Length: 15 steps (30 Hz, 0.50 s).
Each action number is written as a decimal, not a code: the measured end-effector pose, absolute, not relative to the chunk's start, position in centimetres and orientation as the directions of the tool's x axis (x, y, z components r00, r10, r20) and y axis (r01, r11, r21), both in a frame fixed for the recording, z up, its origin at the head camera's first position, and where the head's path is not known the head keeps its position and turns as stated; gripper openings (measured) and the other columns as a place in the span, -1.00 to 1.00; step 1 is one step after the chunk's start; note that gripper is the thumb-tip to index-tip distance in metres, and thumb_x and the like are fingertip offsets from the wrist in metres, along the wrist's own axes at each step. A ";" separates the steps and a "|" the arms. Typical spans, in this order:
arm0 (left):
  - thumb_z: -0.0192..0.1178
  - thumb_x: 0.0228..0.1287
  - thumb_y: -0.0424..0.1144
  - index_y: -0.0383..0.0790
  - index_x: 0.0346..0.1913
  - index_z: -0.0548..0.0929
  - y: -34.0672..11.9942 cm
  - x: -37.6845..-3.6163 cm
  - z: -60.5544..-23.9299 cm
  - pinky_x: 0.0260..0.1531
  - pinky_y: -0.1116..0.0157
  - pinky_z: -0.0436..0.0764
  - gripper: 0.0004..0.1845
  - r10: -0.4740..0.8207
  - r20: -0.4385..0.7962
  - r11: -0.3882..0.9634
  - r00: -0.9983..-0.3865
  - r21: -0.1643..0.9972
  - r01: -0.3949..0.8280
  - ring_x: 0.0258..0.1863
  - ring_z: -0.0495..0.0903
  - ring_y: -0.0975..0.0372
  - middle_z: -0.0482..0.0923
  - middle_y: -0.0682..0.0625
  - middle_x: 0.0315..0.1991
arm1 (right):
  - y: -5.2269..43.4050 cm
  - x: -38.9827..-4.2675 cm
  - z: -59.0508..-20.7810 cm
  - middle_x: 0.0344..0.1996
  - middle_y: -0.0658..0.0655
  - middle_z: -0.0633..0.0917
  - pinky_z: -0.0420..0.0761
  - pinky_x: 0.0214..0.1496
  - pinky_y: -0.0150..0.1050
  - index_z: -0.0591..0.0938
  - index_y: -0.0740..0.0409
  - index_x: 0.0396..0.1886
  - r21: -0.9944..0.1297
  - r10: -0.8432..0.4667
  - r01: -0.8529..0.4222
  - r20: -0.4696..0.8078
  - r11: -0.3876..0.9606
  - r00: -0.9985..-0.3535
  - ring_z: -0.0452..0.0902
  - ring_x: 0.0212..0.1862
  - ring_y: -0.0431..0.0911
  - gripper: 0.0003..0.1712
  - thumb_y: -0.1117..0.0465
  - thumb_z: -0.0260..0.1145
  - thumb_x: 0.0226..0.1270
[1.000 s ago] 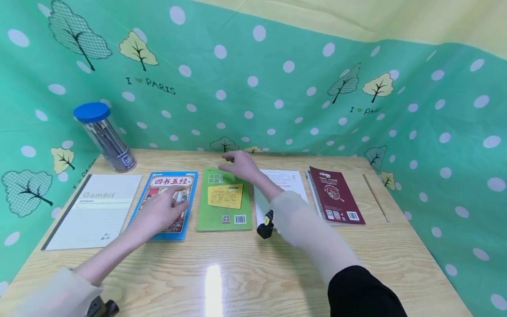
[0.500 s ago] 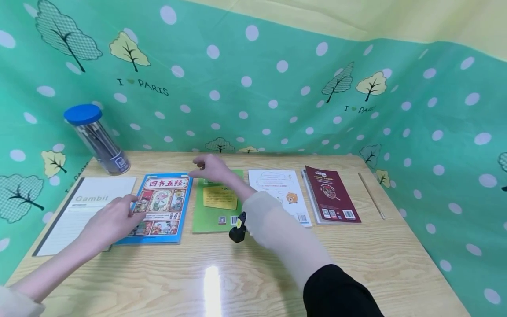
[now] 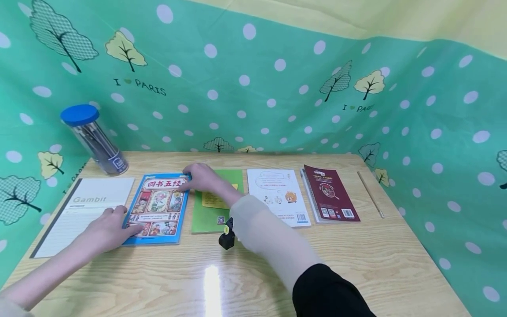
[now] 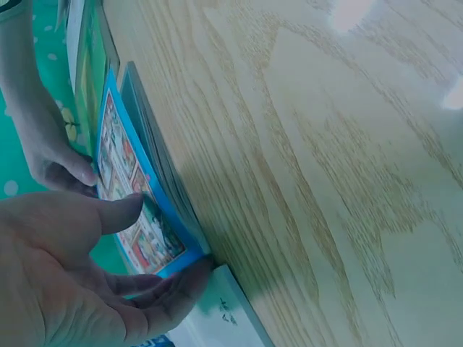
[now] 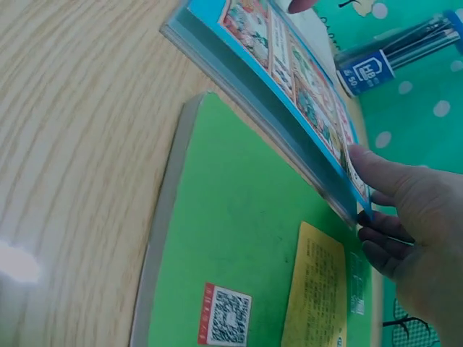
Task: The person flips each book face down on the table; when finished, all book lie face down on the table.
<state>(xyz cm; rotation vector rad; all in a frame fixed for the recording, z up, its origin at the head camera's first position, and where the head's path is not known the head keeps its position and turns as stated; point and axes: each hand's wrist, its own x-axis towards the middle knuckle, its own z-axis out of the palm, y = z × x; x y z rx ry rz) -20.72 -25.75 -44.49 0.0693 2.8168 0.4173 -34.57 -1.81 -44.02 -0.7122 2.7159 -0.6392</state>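
Observation:
A blue-bordered comic-style book [image 3: 156, 216] with a pictured cover lies on the table, left of a green book [image 3: 203, 222]. My left hand [image 3: 104, 231] holds its lower left edge; in the left wrist view that hand [image 4: 65, 275] has the thumb over the cover and fingers along the edge. My right hand [image 3: 203, 178] grips the upper right corner. In the right wrist view its thumb lies on the cover of the blue book [image 5: 289, 79] and the fingers are at the edge, where the cover stands slightly apart from the pages.
A white Gambit notebook [image 3: 99, 189] lies at the left, partly behind my left hand. Behind it stands a blue-lidded tube of pencils [image 3: 97, 143]. Rightward lie a white book [image 3: 277, 193], a maroon book [image 3: 330, 193] and a pencil [image 3: 371, 194]. A green curtain [image 3: 229, 105] backs the table.
My right hand has moved left from above the green book to the blue book's upper corner. My left hand has shifted left and down, from over the cover to its left edge.

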 end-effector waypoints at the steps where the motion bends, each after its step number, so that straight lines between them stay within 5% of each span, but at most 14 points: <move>1: 0.24 0.41 0.09 -0.84 0.27 0.20 -25.7 -20.7 -44.5 -0.11 -0.30 0.63 -0.06 0.089 -0.283 0.958 -0.955 0.287 0.004 0.02 0.48 -0.51 0.29 -0.78 0.08 | -2.0 -34.5 -44.1 0.43 -0.01 0.56 0.48 0.51 -0.32 0.50 0.04 0.45 -0.464 -0.515 -0.403 -0.140 0.789 -0.846 0.48 0.43 -0.14 -0.15 -0.16 0.52 0.23; 9: 0.33 0.30 0.17 -0.85 0.21 0.22 -25.3 -20.6 -44.5 -0.21 -0.22 0.65 0.03 0.085 -0.284 0.959 -0.955 0.285 0.001 -0.20 0.56 -0.31 0.35 -0.73 -0.03 | -2.9 -34.4 -44.5 0.07 -0.07 0.72 0.62 0.17 -0.39 0.62 0.05 0.28 -0.332 -0.531 -0.467 -0.132 0.819 -0.837 0.57 0.04 -0.21 -0.17 -0.30 0.55 0.11; 15: 0.39 0.17 0.30 -0.85 0.24 0.20 -25.0 -20.7 -44.4 -0.18 -0.24 0.66 0.18 0.091 -0.302 0.961 -0.949 0.276 0.004 -0.22 0.57 -0.30 0.34 -0.71 -0.04 | -3.5 -34.4 -44.6 0.15 -0.02 0.69 0.54 0.35 -0.35 0.58 0.07 0.33 -0.222 -0.540 -0.507 -0.127 0.833 -0.832 0.53 0.17 -0.16 -0.04 -0.41 0.51 0.07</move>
